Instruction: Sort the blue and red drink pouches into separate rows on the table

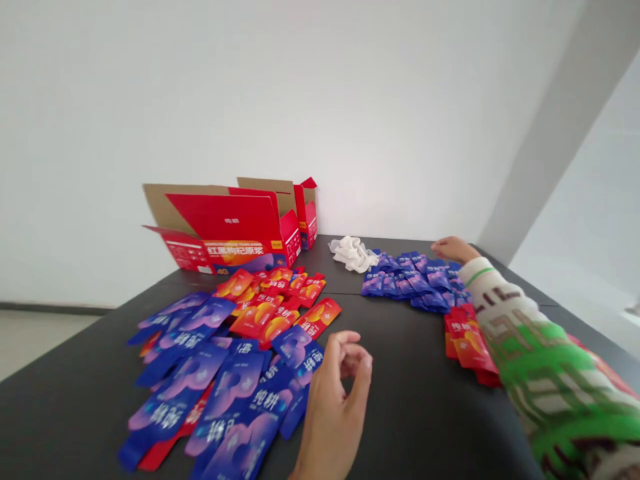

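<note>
My left hand [336,400] hovers over the near middle of the black table, beside the loose sachets on the left. Its fingers are curled, with a gap between thumb and fingertips and nothing held. My right hand [456,249] reaches over the far end of a spread of blue-purple sachets [413,279] on the right. Its fingers point left, and no object shows in them. Blue-purple sachets [227,393] lie in a loose heap at the left, with red-orange sachets [263,310] behind them. More red sachets [467,340] lie partly hidden under my right forearm.
A red carton [235,227] with raised flaps stands at the back left, and another red carton [307,207] sits behind it. Crumpled white material [353,253] rests near the table's back edge. A white wall [370,100] rises behind the black table [395,373].
</note>
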{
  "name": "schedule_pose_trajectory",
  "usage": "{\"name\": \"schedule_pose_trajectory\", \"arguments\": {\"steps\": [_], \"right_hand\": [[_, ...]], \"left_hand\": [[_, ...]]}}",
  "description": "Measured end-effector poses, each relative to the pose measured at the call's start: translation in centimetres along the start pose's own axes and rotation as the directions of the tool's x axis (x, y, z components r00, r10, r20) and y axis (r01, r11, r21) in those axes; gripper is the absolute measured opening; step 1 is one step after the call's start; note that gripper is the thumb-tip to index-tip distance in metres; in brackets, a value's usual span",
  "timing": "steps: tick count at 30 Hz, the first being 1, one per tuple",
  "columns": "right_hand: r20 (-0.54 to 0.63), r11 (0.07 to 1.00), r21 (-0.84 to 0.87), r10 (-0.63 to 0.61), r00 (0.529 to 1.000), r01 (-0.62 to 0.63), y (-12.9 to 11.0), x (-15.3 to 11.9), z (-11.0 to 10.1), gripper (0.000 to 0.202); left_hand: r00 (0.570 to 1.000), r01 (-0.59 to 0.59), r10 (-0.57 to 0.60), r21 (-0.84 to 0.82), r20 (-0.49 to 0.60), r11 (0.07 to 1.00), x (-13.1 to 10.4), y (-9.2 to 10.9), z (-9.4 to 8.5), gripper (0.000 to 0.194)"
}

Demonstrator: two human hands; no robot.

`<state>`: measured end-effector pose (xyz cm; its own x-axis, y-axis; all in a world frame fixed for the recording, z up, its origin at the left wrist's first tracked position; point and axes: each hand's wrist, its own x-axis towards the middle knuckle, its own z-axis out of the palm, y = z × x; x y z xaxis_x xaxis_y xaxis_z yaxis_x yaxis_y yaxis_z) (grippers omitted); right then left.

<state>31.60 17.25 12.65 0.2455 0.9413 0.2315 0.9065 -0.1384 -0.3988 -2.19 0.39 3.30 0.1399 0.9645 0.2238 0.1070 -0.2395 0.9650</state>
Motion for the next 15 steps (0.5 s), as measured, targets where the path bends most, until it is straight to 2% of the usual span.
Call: {"name": "schedule_pose_trajectory", "arguments": {"steps": [2, 3, 4, 5, 6, 7, 8, 11, 12, 15], "right_hand": [[0.13, 0.995, 0.053, -0.092, 0.987, 0.085, -1.7, -0.9, 1.2, 0.024], [0.232, 0.98, 0.118, -0.183, 0.955, 0.159, -2.9, -1.6, 2.2, 0.028], [0.339, 0.95, 0.202, -0.296, 0.893, 0.238, -4.4, -2.7, 3.4, 0.032], [0.426, 0.906, 0.288, -0.41, 0.806, 0.309, -6.0, -3.9, 4.9, 0.036], [0.484, 0.858, 0.363, -0.508, 0.713, 0.365, -7.7, -5.4, 6.5, 0.039], [0.505, 0.817, 0.408, -0.574, 0.644, 0.408, -9.4, -7.0, 8.4, 0.04], [0.491, 0.787, 0.425, -0.615, 0.617, 0.447, -11.1, -8.7, 10.3, 0.039], [0.391, 0.71, 0.465, -0.701, 0.596, 0.529, -15.2, -13.7, 15.7, 0.044], [0.363, 0.706, 0.447, -0.704, 0.61, 0.549, -16.2, -15.1, 17.2, 0.051], [0.317, 0.796, 0.318, -0.601, 0.733, 0.515, -17.8, -17.5, 20.0, 0.072]], "left_hand": [[0.992, -0.038, 0.032, -0.046, -0.124, 0.998, 0.1, 0.2, -0.4, 0.024], [0.981, -0.06, 0.043, -0.084, -0.187, 0.995, 0.3, 0.3, -0.6, 0.024], [0.965, -0.081, 0.045, -0.132, -0.258, 0.988, 0.5, 0.4, -1.0, 0.024], [0.943, -0.104, 0.04, -0.178, -0.331, 0.978, 0.9, 0.4, -1.5, 0.024], [0.913, -0.13, 0.034, -0.212, -0.406, 0.969, 1.2, 0.3, -2.0, 0.025], [0.881, -0.146, 0.024, -0.224, -0.472, 0.964, 1.6, 0.1, -2.7, 0.025], [0.851, -0.159, 0.015, -0.232, -0.524, 0.96, 1.9, -0.1, -3.4, 0.024], [0.808, -0.163, -0.028, -0.269, -0.589, 0.949, 2.6, -0.8, -5.6, 0.024], [0.803, -0.159, -0.041, -0.279, -0.595, 0.947, 2.7, -1.0, -6.3, 0.024], [0.795, -0.139, -0.061, -0.279, -0.603, 0.95, 3.0, -1.5, -7.8, 0.024]]}}
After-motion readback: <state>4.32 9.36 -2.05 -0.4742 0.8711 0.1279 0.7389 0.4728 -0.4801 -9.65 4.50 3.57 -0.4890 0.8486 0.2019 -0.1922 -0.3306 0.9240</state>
